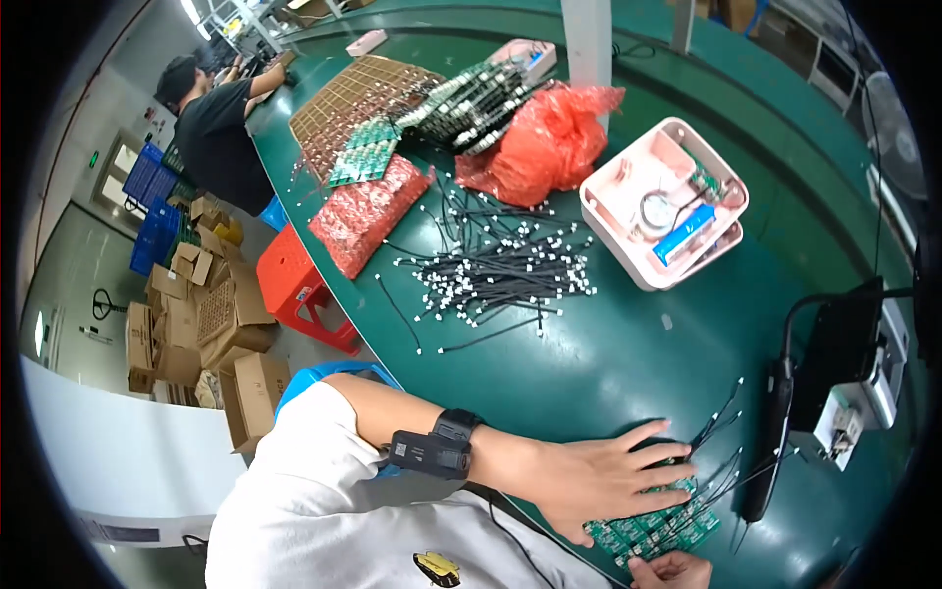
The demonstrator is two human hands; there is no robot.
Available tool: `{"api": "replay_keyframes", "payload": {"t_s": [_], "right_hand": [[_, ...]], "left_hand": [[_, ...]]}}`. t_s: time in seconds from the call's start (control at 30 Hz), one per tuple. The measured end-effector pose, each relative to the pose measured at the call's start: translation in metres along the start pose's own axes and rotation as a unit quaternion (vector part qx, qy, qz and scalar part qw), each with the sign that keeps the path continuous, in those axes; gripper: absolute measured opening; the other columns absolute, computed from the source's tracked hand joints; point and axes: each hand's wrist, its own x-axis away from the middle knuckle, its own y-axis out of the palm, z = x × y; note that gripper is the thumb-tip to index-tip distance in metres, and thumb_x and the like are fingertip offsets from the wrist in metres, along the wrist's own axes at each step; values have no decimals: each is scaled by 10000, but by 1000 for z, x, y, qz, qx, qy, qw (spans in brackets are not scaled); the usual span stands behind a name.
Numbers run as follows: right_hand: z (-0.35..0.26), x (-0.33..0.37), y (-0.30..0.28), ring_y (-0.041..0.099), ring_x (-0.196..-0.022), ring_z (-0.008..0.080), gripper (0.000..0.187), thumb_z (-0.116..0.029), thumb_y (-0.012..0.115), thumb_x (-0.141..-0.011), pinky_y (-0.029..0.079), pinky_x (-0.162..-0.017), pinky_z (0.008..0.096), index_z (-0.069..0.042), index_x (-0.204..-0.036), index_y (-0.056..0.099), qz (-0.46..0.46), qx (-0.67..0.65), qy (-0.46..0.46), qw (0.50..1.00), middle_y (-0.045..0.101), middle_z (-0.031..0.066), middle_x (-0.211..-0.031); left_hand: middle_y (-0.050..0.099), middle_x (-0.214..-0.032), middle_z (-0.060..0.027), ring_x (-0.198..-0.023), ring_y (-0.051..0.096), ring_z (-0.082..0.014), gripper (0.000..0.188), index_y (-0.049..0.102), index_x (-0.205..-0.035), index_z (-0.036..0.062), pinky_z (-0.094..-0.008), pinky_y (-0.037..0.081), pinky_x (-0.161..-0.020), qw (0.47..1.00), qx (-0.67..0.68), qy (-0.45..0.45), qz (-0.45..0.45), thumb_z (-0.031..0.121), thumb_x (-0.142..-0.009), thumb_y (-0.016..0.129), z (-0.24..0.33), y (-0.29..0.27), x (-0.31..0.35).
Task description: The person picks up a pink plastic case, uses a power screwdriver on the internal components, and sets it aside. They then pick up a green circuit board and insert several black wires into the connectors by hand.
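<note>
Palm down with its fingers spread, my left hand (618,481) lies over a panel of green circuit boards (643,535) near the table's front edge. The hand hides the panel's upper left part. Short black cables (721,481) stick out from the panel's far and right sides. At the near edge, the curled fingers and thumb of my right hand (672,570) grip the panel, cut off by the bottom of the view. A loose pile of black cables with white connectors (500,275) lies farther out on the table.
To the right stand a black soldering iron (775,442) and a dark boxy unit (839,358). Beyond the cable pile are a pink bin (613,240), a red plastic bag (554,142), a red bubble-wrap bag (368,211) and more boards (365,152). Another person (218,142) works at the far left.
</note>
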Motion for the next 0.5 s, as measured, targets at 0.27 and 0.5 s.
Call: {"api": "replay_keyframes", "payload": {"t_s": [0.27,0.5], "right_hand": [[65,0,-18,608,-741,180,142,-136,717,-1025,514,-688,346,5,-1027,703,256,-164,-117,945,693,105,-888],[132,-43,-20,621,-766,181,175,-170,729,-1036,525,-712,336,-10,-1090,683,306,-161,-169,923,683,95,-956]], "left_hand": [[413,-1590,-322,-1416,437,-452,904,565,-1392,20,-685,192,-1250,997,-60,9,-47,462,-666,871,18,-33,-6],[519,-1477,-256,-1303,510,-404,695,581,-1106,119,-615,337,-1165,944,-257,-24,204,477,-612,914,52,-125,61]]}}
